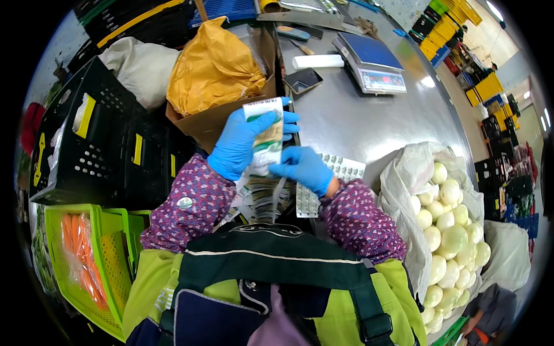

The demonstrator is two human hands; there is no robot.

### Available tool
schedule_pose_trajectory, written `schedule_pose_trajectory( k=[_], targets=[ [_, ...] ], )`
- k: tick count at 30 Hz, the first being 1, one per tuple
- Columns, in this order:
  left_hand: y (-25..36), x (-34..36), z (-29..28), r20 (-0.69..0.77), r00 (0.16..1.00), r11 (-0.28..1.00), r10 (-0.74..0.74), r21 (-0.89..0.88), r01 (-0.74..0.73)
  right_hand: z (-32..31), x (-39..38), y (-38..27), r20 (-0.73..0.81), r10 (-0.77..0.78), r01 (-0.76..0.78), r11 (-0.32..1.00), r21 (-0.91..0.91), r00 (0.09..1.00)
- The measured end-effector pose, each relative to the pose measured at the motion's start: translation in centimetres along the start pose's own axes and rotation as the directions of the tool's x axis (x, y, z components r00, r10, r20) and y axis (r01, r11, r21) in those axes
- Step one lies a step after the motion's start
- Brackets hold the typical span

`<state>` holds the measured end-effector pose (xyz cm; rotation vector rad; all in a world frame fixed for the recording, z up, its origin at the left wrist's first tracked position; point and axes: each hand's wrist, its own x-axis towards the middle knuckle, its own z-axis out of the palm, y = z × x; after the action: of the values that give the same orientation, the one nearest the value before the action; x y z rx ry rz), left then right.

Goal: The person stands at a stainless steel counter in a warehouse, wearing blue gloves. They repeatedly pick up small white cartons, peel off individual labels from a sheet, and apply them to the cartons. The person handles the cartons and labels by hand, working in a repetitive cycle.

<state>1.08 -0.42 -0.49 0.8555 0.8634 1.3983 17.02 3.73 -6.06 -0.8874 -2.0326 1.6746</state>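
My left hand [235, 141], in a blue glove, holds an upright printed white, green and beige flat packet [264, 128] above the bench edge. My gloved right hand [306, 167] pinches the packet's lower right part with its fingertips. Below my hands lies a pile of printed flat packets or bags [262, 196]. A sheet of small printed stickers [346, 170] lies on the steel bench [358, 127], partly under my right hand. Whether the packet is one piece or several layers I cannot tell.
An orange bag [208, 69] fills a carton at back left, beside black crates [81, 144]. Green baskets [104, 271] hold bagged carrots. A scale [366, 57], phone [303, 81] and white roll [317, 61] sit on the bench. Peeled onions [453, 242] fill the right. A person [493, 317] is at lower right.
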Motion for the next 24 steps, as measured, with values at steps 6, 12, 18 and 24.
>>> schedule_pose_trajectory(
  k=[6, 12, 18, 24],
  targets=[
    [-2.3, 1.2, -1.0, -0.031, 0.999, 0.994, 0.039, 0.106, -0.035, -3.6, -2.6, 1.6, -0.181, -0.215, 0.201, 0.975, -0.091, 0.96],
    [-11.2, 3.1, -2.0, -0.088, 0.996, 0.986, 0.018, 0.167, -0.003, -13.1, -4.8, 7.1, -0.165, -0.299, 0.065, 0.631, -0.773, 0.94],
    [-14.6, 3.8, -2.1, 0.041, 0.999, 0.877, 0.015, 0.48, -0.033, -13.2, -4.8, 10.3, -0.218, 0.093, -0.182, 0.884, -0.43, 0.971],
    [-14.0, 4.2, -2.3, -0.144, 0.989, 0.91, -0.034, 0.404, 0.09, -12.8, -4.7, 11.7, -0.252, 0.169, -0.186, 0.982, -0.043, 0.953]
  ],
)
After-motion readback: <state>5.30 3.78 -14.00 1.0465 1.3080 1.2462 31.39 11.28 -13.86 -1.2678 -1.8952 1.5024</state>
